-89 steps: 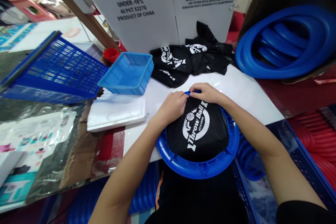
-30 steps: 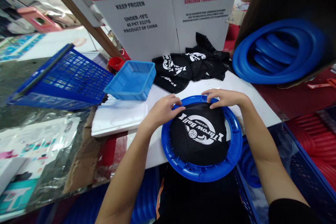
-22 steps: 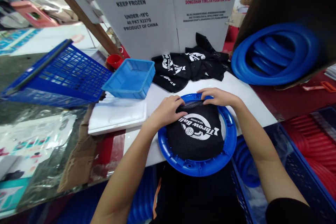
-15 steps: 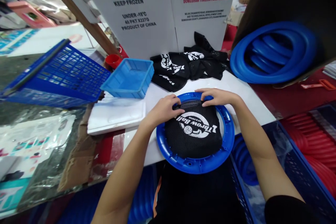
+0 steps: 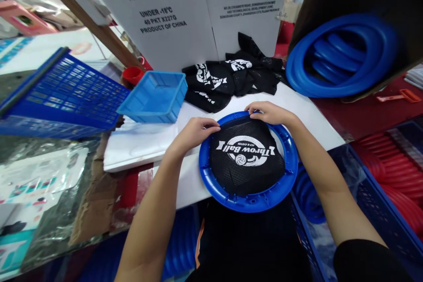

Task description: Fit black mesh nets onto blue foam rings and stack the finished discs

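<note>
A blue plastic ring point(image 5: 205, 176) lies tilted at the front edge of the white tabletop. Within it rests a round black mesh net point(image 5: 231, 172) with a white "Throw Ball" print. My left hand point(image 5: 197, 132) pinches the net's upper-left edge against the ring. At the top, my right hand point(image 5: 267, 112) has its fingers closed on the net's edge and the ring's rim. A gap shows between net and ring on the right side. Behind the ring, several more black mesh nets point(image 5: 214, 80) lie in a loose heap.
A light-blue tray point(image 5: 155, 97) sits left of the heap, beside a blue basket point(image 5: 76, 92). More blue rings point(image 5: 343, 88) lean in a dark box at right. Below are red rings point(image 5: 390, 163) in a crate. A white carton point(image 5: 178, 44) stands behind.
My left hand has shifted left, from over the net to its upper-left edge. The net now lies flatter and higher against the ring's top. The whole view has shifted slightly.
</note>
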`<move>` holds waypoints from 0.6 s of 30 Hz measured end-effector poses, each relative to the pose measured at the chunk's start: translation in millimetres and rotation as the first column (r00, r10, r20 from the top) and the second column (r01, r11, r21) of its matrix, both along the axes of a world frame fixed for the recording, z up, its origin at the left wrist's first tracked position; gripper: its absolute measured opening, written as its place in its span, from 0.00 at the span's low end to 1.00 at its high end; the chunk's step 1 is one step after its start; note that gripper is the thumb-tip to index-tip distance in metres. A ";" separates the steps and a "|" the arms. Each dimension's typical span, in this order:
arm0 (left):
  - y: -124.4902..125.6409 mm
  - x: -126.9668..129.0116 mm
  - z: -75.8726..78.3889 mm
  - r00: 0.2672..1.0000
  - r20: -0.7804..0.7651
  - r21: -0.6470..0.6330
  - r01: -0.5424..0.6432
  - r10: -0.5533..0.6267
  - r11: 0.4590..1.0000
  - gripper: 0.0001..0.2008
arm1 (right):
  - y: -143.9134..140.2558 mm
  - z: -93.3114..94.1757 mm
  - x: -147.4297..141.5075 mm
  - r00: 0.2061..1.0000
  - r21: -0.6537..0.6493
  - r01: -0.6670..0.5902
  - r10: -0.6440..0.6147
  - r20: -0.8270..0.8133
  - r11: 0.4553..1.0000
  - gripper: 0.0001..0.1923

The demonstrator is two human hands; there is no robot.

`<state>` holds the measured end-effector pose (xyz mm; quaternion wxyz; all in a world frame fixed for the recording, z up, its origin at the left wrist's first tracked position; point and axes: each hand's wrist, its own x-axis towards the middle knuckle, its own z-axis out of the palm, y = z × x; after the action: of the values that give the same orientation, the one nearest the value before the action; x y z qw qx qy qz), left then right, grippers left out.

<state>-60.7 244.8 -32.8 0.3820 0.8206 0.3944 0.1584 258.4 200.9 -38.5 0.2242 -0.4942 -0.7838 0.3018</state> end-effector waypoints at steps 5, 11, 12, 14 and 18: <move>-2.5 1.8 0.8 0.996 0.031 -0.059 -0.078 0.080 0.995 0.08 | 5.1 -4.8 2.1 0.998 -0.014 -0.031 0.030 -0.057 0.999 0.11; -2.2 0.3 -3.6 0.984 0.107 -0.129 -0.127 0.141 0.983 0.13 | 13.2 -17.6 3.9 0.990 -0.025 -0.005 0.001 -0.140 1.000 0.14; -1.3 -0.7 -4.4 0.983 0.115 -0.143 -0.127 0.144 0.982 0.16 | 14.6 -19.7 4.2 0.989 -0.028 -0.006 0.001 -0.150 1.000 0.14; 0.6 -2.9 -5.6 0.983 0.123 -0.167 -0.112 0.133 0.980 0.19 | 16.8 -22.4 4.7 0.986 -0.031 -0.011 0.006 -0.166 0.999 0.14; 2.4 -4.2 -6.2 0.987 0.118 -0.159 -0.090 0.110 0.983 0.17 | 19.4 -22.5 5.1 0.986 -0.063 -0.021 0.010 -0.165 0.998 0.12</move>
<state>-64.9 247.2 -39.0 0.4597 0.7562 0.4213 0.1982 263.5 220.3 -61.0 0.2701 -0.4684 -0.7563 0.3685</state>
